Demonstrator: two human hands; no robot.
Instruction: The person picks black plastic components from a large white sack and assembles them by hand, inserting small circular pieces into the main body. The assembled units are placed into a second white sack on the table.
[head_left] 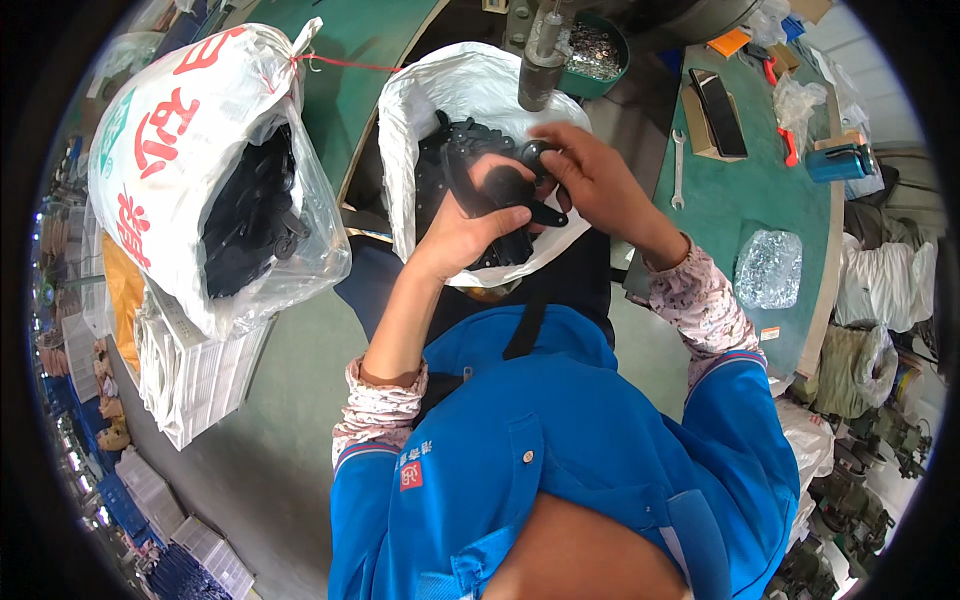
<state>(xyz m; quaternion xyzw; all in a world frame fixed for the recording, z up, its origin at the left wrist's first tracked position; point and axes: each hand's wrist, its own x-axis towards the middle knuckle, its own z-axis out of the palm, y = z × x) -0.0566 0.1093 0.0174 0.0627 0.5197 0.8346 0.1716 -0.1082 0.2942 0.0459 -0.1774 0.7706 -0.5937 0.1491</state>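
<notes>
My left hand (452, 238) is closed around several black plastic parts (506, 190), flat arms with rounded ends, over an open white woven sack (403, 112). Close beside it, my right hand (603, 190) pinches a small round-ended black part (536, 154) between thumb and fingers; the fingertips are slightly blurred. Whether this piece is joined to those in the left hand I cannot tell. More black parts (432, 160) lie inside the sack below my hands, partly hidden by them. A metal machine spindle (541, 72) hangs just beyond the right fingers.
A full white sack (180, 150) of black parts stands at the left on a white crate (200, 375). Behind the spindle sits a green bin (598, 72) of metal bits. On the green bench (730, 200) at right lie a wrench (679, 170), a phone (718, 112) and a clear plastic bag (768, 268).
</notes>
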